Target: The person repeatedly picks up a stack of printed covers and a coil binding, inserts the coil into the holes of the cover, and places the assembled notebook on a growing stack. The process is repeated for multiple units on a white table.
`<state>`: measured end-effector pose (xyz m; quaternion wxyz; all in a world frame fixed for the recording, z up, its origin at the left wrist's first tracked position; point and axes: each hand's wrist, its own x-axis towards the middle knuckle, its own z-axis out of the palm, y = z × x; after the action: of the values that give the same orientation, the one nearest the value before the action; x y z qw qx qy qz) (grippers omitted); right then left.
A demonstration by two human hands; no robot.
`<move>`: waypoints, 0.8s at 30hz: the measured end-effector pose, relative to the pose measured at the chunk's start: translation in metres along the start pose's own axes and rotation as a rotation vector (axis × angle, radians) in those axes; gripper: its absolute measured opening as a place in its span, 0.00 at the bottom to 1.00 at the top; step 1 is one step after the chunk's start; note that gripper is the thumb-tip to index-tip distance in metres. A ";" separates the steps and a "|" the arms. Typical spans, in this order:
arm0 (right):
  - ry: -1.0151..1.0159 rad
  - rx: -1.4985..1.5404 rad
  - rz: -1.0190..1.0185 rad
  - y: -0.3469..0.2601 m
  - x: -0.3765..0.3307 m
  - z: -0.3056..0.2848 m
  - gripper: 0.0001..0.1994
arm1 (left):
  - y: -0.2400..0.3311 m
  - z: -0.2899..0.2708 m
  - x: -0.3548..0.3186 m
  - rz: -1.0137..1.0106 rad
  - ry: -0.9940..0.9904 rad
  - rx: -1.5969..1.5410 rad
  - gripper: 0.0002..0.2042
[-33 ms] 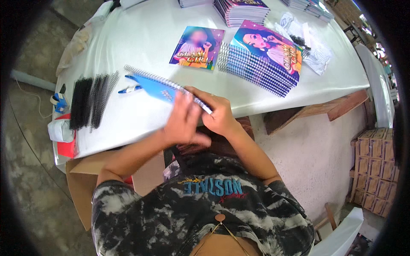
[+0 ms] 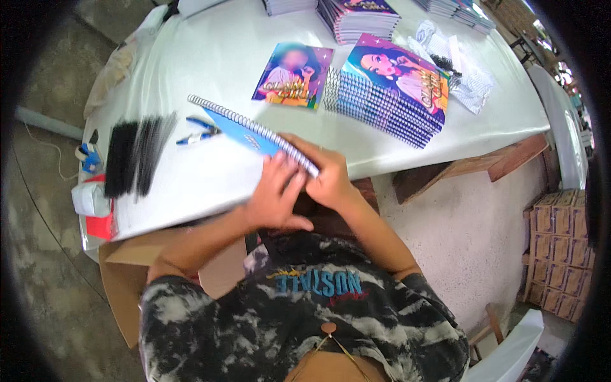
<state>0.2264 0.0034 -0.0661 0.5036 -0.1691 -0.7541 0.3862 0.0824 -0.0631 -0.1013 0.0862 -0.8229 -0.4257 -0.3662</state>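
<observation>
Both hands gripped a blue spiral-bound notebook [image 2: 254, 132] at the near edge of the white surface [image 2: 216, 63] — the left hand [image 2: 277, 197] closed beneath its corner, the right hand [image 2: 328, 178] pinching the silver wire coil's end. Blue-handled pliers [image 2: 198, 132] lay just beside it.

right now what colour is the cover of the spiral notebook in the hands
Blue, on the spiral-bound notebook; clearest in the head view.

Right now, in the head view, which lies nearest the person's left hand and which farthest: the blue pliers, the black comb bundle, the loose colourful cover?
1. Blue pliers, up-left of the left hand.
2. Loose colourful cover, straight beyond it.
3. Black comb bundle, far left.
</observation>
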 end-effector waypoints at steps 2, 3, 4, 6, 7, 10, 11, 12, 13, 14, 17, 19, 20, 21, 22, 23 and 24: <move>-0.137 0.133 -0.204 -0.010 0.003 0.001 0.27 | 0.026 -0.010 0.015 -0.279 0.109 -0.289 0.54; -0.195 0.308 -0.069 -0.012 0.010 0.010 0.35 | 0.034 -0.028 0.052 -0.354 0.179 -0.343 0.51; -0.080 0.123 -0.215 -0.020 0.018 0.010 0.35 | 0.041 -0.049 0.060 -0.300 -0.028 -0.416 0.45; -0.031 -0.176 -0.345 -0.048 0.031 0.000 0.35 | 0.042 -0.062 0.053 -0.331 -0.050 -0.528 0.32; -0.105 -0.293 -0.323 -0.062 0.035 -0.010 0.33 | 0.046 -0.083 0.053 -0.407 -0.138 -0.534 0.28; -0.308 -0.311 -0.073 -0.067 0.051 -0.034 0.25 | 0.035 -0.089 0.071 -0.735 0.056 -0.657 0.15; -0.367 -0.264 0.043 -0.062 0.056 -0.038 0.22 | 0.026 -0.089 0.076 -0.907 -0.002 -0.685 0.13; -0.152 -0.038 0.111 -0.050 0.049 -0.034 0.13 | 0.018 -0.074 0.077 -1.009 0.134 -0.855 0.09; -0.066 0.191 0.277 -0.037 0.042 -0.032 0.11 | 0.010 -0.062 0.073 -0.968 0.222 -1.212 0.07; -0.068 0.228 0.383 -0.031 0.038 -0.035 0.10 | 0.006 -0.053 0.073 -0.977 0.202 -1.252 0.07; -0.084 0.164 0.542 -0.030 0.032 -0.054 0.10 | 0.004 -0.039 0.074 -0.966 0.142 -1.304 0.07; -0.086 0.103 0.559 -0.031 0.030 -0.061 0.10 | 0.003 -0.032 0.077 -0.912 0.104 -1.268 0.07; -0.083 0.091 0.556 -0.032 0.026 -0.062 0.10 | 0.001 -0.030 0.078 -0.930 0.089 -1.292 0.08; -0.075 0.080 0.554 -0.031 0.022 -0.064 0.10 | 0.001 -0.029 0.081 -0.933 0.057 -1.288 0.08; -0.042 0.116 0.533 -0.029 0.019 -0.064 0.10 | 0.001 -0.030 0.086 -0.936 0.027 -1.283 0.08; -0.019 0.086 0.514 -0.030 0.018 -0.064 0.10 | 0.001 -0.031 0.090 -0.939 -0.003 -1.278 0.08; 0.002 0.061 0.496 -0.031 0.016 -0.063 0.10 | 0.000 -0.033 0.093 -0.932 -0.042 -1.283 0.07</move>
<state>0.2800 0.0199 -0.0208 0.3992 -0.3340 -0.6771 0.5202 0.0993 -0.0183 -0.0150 -0.5750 -0.4556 -0.4339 -0.5229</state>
